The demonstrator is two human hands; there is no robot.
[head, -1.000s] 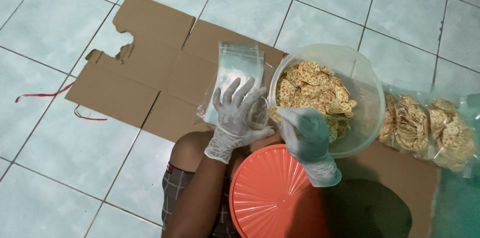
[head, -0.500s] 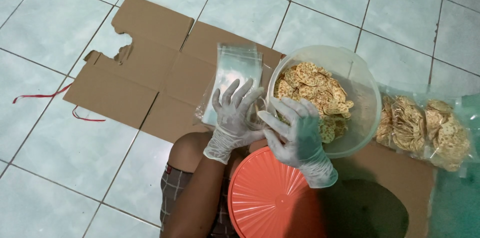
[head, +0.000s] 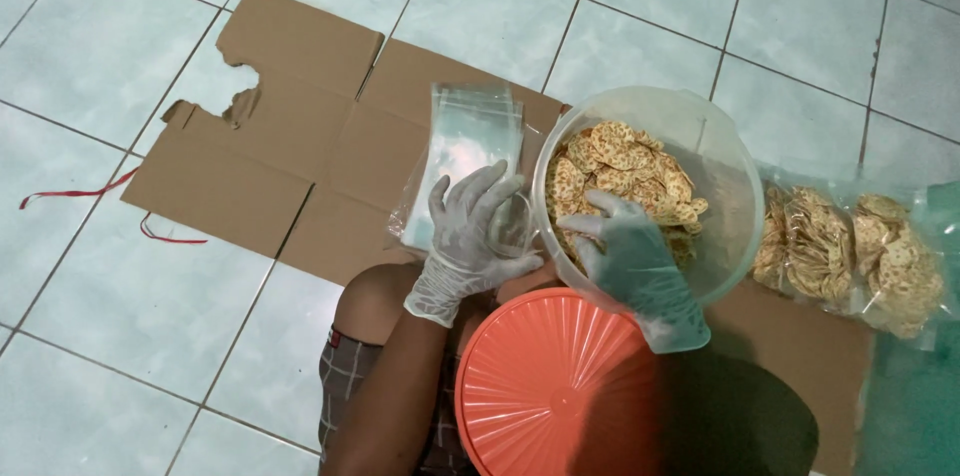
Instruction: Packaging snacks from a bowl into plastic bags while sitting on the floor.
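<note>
Translucent plastic is forming the big round tub [head: 700,151], which is standing on the right part of the flattened cardboard [head: 260,166], and the right hand [head: 635,261] is now reaching over its near rim. Half a second ago this gloved hand was lifted in front of the tub with fingers spread; now the fingers are curling loosely down onto the crackers [head: 625,171] (whether they are already pinching any, I cannot tell). The left hand [head: 470,236] is staying at the near end of the clear bags [head: 465,151], fingers open and lying flat on them. So another handful seems to be starting. Filled packs [head: 850,256] are lying at the cardboard's right edge.
</note>
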